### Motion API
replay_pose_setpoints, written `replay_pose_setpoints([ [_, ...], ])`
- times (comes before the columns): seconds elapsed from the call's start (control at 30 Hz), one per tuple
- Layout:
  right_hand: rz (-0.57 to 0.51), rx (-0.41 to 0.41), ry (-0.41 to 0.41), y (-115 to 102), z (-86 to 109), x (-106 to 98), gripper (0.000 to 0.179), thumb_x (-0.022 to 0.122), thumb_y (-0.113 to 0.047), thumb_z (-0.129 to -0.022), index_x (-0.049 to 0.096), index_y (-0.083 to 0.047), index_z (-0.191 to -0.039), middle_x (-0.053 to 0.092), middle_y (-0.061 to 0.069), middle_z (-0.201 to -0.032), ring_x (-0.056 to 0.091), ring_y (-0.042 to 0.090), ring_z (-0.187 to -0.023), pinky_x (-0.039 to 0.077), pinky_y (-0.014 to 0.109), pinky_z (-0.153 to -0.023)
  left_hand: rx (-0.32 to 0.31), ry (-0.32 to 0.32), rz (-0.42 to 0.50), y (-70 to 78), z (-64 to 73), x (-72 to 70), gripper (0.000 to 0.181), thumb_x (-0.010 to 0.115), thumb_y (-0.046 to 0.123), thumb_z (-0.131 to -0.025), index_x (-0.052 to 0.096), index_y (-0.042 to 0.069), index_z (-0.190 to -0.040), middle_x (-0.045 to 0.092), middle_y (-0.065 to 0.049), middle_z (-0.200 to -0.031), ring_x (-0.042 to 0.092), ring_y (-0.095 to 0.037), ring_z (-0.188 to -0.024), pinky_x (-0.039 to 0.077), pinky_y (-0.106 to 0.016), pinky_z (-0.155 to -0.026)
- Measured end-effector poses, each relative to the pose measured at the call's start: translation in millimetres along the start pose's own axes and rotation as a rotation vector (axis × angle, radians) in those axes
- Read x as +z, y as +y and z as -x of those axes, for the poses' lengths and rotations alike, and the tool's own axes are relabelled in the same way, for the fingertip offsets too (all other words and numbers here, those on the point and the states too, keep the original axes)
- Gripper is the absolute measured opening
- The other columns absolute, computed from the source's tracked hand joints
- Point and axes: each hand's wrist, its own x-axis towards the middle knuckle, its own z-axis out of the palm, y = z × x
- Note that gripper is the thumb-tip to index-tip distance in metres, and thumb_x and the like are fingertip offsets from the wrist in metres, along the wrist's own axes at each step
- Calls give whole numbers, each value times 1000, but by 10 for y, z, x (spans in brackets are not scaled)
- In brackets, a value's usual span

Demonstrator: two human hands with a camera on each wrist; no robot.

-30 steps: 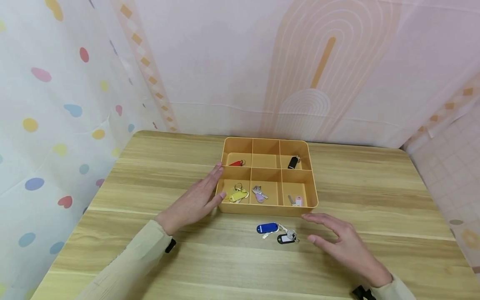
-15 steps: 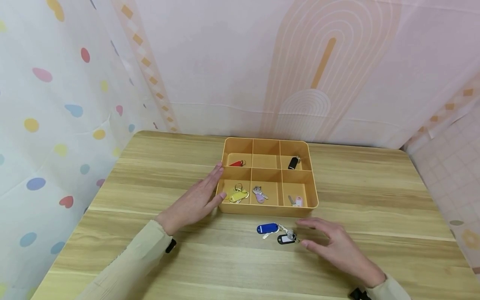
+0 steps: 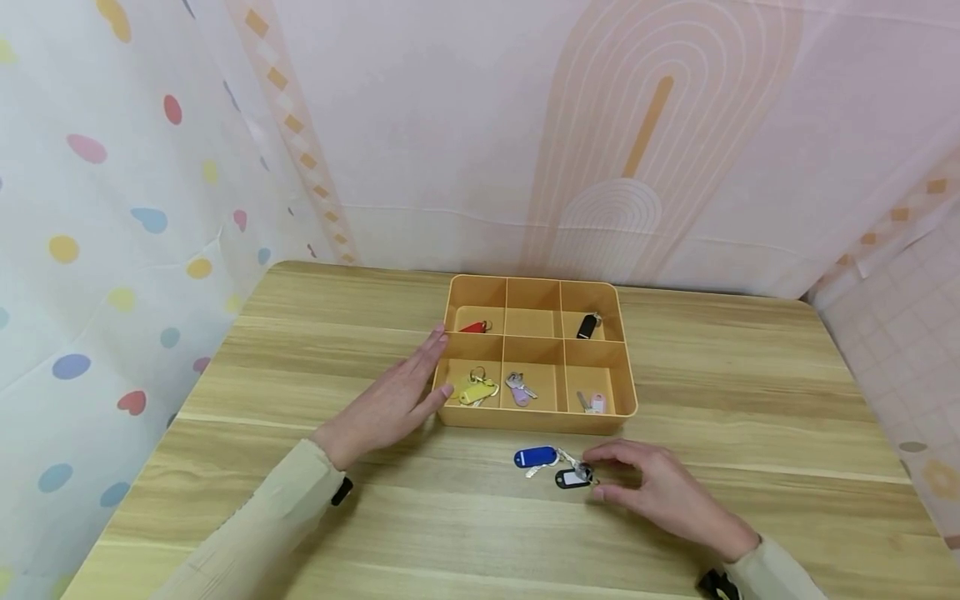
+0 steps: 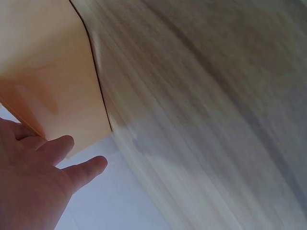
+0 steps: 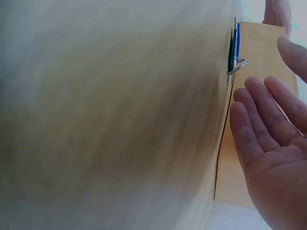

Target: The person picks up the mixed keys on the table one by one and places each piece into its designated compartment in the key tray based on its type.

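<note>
A tan six-compartment box (image 3: 525,420) stands on the table. My left hand (image 3: 386,412) rests against its left side, fingers stretched along the rim. Just in front of the box lie a key with a blue tag (image 3: 534,457) and a key with a black-framed white tag (image 3: 572,478), side by side. My right hand (image 3: 667,492) is right at the black-framed tag's ring, thumb and forefinger parted around that end. In the right wrist view, the fingers of this hand (image 5: 273,153) are loosely extended beside the key ring (image 5: 238,65), gripping nothing.
Inside the box, the front row holds keys with a yellow tag (image 3: 477,392), a purple tag (image 3: 521,397) and a pink tag (image 3: 597,403). A red tag (image 3: 474,327) lies back left, a black tag (image 3: 587,326) back right. A patterned curtain (image 3: 450,125) hangs behind the wooden table (image 3: 360,533).
My right hand has moved left, from beside the two tagged keys to the ring end of the black-framed tag. The left hand and the box stay put.
</note>
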Motion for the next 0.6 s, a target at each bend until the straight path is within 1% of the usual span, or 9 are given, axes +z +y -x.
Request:
replay_pose_setpoints([
  [0.27,-19,18,-27,22,-32,0,31,78,-39,-92,76,-24,-118,72,-15,-117,66,10,-111,56,39,-97,4,1,-3,-2,-3,4,76,33,50,-112,7,3,-166,-1,-9,-173,12,-29,-158,26,-58,-122],
  [0.6,18,-12,-18,57,-56,36,23,81,-30,-92,77,-23,-114,73,-15,-112,66,6,-105,58,35,-93,2,-3,7,-6,-6,8,76,33,50,-112,5,4,-166,-2,-8,-173,12,-29,-158,25,-58,-122],
])
